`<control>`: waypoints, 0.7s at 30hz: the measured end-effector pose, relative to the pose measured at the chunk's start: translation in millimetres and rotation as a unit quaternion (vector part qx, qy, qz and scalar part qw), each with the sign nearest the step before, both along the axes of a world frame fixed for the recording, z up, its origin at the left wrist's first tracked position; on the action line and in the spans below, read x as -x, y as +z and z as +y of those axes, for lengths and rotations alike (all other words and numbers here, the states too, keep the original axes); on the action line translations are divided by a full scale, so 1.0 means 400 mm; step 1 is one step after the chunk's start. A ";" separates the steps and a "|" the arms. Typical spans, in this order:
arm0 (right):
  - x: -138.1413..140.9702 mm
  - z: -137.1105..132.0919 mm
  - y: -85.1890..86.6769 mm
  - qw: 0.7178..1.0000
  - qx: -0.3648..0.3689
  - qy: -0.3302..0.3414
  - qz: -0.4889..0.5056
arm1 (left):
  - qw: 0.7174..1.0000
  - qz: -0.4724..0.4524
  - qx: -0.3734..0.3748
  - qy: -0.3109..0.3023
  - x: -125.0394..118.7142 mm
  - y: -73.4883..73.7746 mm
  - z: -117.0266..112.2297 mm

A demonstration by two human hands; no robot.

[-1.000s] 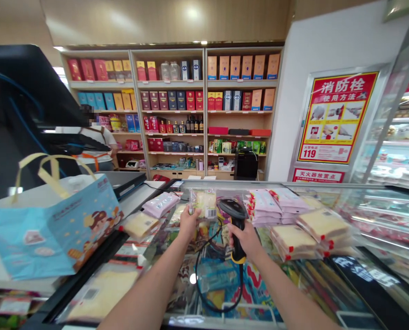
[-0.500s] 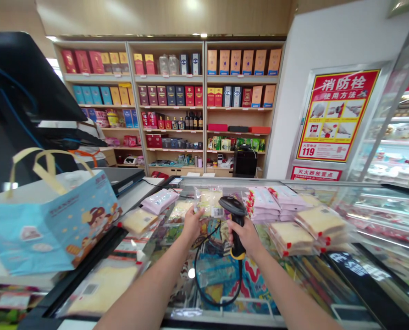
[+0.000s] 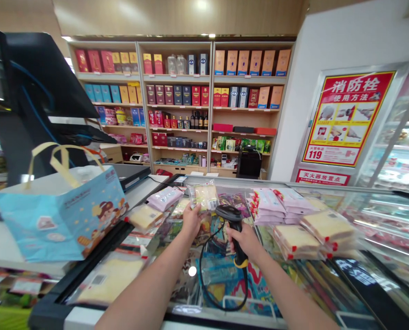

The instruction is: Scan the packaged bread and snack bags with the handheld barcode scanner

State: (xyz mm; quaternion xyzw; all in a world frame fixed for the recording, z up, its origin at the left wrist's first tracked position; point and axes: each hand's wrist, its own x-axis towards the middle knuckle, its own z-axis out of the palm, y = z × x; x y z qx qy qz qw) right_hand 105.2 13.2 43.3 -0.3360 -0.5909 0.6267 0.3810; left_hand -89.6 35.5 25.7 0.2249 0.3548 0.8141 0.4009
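Note:
My left hand (image 3: 191, 220) is closed on a clear packet of pale sandwich bread (image 3: 204, 197), held upright above the glass freezer lid (image 3: 225, 279). My right hand (image 3: 245, 238) grips the handle of a black barcode scanner (image 3: 231, 219) with a yellow band; its head sits just right of and below the packet. The scanner's black cable (image 3: 221, 293) loops down over the glass.
A light blue paper bag with yellow handles (image 3: 62, 213) stands on the counter at left, below a black monitor (image 3: 35, 87). Pink packets (image 3: 276, 204) and stacked sandwich packs (image 3: 323, 233) lie on the glass at right; more packets (image 3: 156, 204) lie at left. Shelves of boxes (image 3: 190, 96) fill the far wall.
The packet has lifted slightly away from the scanner head, and the scanner has dropped a little lower. The person seen behind the monitor is out of view.

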 end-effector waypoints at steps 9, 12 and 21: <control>0.002 0.000 -0.006 1.000 0.004 0.000 -0.006 | 1.000 0.013 0.012 0.003 0.000 0.008 -0.003; 0.002 0.004 -0.007 1.000 0.003 -0.002 -0.001 | 1.000 0.009 0.024 0.004 0.002 0.008 -0.002; -0.059 0.002 0.076 0.997 0.007 -0.040 0.063 | 0.995 0.008 0.064 -0.073 -0.137 0.067 0.031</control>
